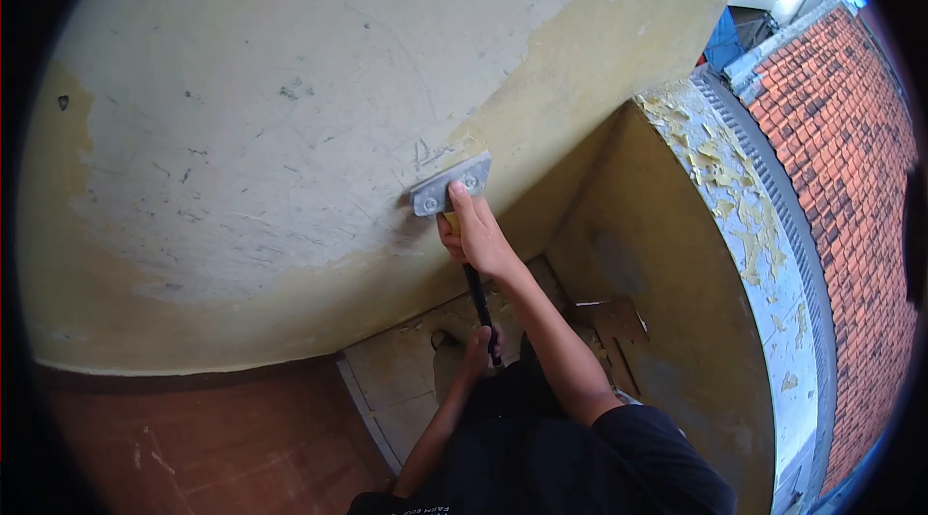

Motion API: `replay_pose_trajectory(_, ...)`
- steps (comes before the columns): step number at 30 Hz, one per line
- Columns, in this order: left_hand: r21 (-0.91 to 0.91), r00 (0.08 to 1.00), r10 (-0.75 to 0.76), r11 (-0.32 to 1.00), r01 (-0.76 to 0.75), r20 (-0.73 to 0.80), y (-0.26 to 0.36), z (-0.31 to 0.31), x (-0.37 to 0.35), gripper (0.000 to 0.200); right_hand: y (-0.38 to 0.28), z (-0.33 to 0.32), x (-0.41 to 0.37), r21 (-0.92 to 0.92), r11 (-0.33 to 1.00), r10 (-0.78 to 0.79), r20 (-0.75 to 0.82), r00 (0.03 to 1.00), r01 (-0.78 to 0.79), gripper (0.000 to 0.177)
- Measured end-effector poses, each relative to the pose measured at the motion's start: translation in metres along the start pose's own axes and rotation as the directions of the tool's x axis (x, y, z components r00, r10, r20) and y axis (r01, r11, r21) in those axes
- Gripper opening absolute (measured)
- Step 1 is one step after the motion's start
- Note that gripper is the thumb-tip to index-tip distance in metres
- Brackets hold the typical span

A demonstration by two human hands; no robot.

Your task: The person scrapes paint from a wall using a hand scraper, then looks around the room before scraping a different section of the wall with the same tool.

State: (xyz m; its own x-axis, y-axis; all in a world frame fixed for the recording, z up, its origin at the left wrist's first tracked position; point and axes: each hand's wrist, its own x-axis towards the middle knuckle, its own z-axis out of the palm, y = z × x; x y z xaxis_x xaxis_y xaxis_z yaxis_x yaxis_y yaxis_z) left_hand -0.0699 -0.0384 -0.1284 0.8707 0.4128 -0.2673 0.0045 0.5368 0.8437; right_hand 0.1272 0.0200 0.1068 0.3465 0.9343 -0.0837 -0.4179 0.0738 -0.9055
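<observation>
A long-handled scraper (452,185) with a wide grey metal head lies against the wall (319,80), whose yellow paint is gone over a large pale, scratched patch. Close behind the head, my right hand (476,233) is closed round the tool, thumb resting on the metal. Lower down, my left hand (480,353) grips the black handle (476,293) near its end. The blade's edge touches the wall near the border between the bare patch and the remaining yellow paint. My left fingers are partly hidden by the hand.
To the right runs a low parapet (667,273), its top ledge (739,196) strewn with peeled paint flakes. Beyond it slopes an orange tiled roof (841,157). Tiled floor (396,389) lies below, with a red-brown surface (222,438) at left and a brown board (614,336) by the parapet.
</observation>
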Motion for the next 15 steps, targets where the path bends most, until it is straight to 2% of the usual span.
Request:
replay_pose_trajectory(3,0.226,0.963,0.009,0.973,0.054,-0.268,-0.019,-0.019,-0.002,0.058,0.029,-0.005,-0.001,-0.037,0.999,-0.012,-0.09,0.996,0.009,0.062)
replay_pose_trajectory(5,0.594,0.922,0.073,0.783,0.184,-0.381,-0.01,-0.033,-0.025,0.058,0.048,-0.01,-0.004,0.01,0.999,0.043,-0.132,0.99,-0.042,0.06)
replay_pose_trajectory(6,0.64,0.879,0.064,0.711,0.292,-0.472,-0.044,-0.066,-0.044,0.057,0.05,-0.015,-0.009,-0.027,1.0,0.012,-0.064,0.998,-0.013,0.059)
replay_pose_trajectory(7,0.655,0.817,0.072,0.64,0.402,-0.572,-0.077,-0.101,-0.061,0.057,0.057,-0.019,-0.009,-0.086,0.993,-0.082,-0.014,0.997,0.081,0.058)
replay_pose_trajectory(8,0.517,0.782,-0.042,0.728,0.451,-0.622,-0.061,-0.098,-0.092,0.056,0.048,-0.013,-0.015,-0.012,0.999,-0.03,-0.008,1.0,0.03,0.059)
replay_pose_trajectory(9,0.416,0.693,-0.093,0.74,0.528,-0.714,-0.071,-0.105,-0.127,0.053,0.044,-0.017,-0.018,-0.041,0.999,0.02,0.1,0.995,-0.016,0.059)
replay_pose_trajectory(10,0.665,0.747,0.074,0.519,0.538,-0.661,-0.153,-0.164,-0.169,0.048,0.039,-0.017,-0.019,0.006,0.99,0.136,0.209,0.968,-0.14,0.06)
replay_pose_trajectory(11,0.037,0.446,-0.267,0.825,0.564,-0.854,-0.121,-0.125,-0.21,0.045,0.044,-0.018,-0.014,-0.043,0.977,0.215,0.223,0.951,-0.211,0.06)
replay_pose_trajectory(12,-0.17,0.368,-0.336,0.894,0.416,-0.867,-0.159,-0.135,-0.261,0.042,0.049,-0.014,-0.01,-0.137,0.977,0.184,0.177,0.967,-0.161,0.055)
replay_pose_trajectory(13,-0.352,0.33,-0.453,0.879,0.322,-0.828,-0.183,-0.139,-0.31,0.041,0.063,-0.013,-0.009,-0.22,0.966,0.157,0.071,0.985,-0.138,0.05)
replay_pose_trajectory(15,-0.496,0.202,-0.57,0.807,0.321,-0.796,-0.185,-0.118,-0.372,0.04,0.076,-0.026,-0.019,-0.25,0.953,0.211,0.135,0.968,-0.173,0.05)
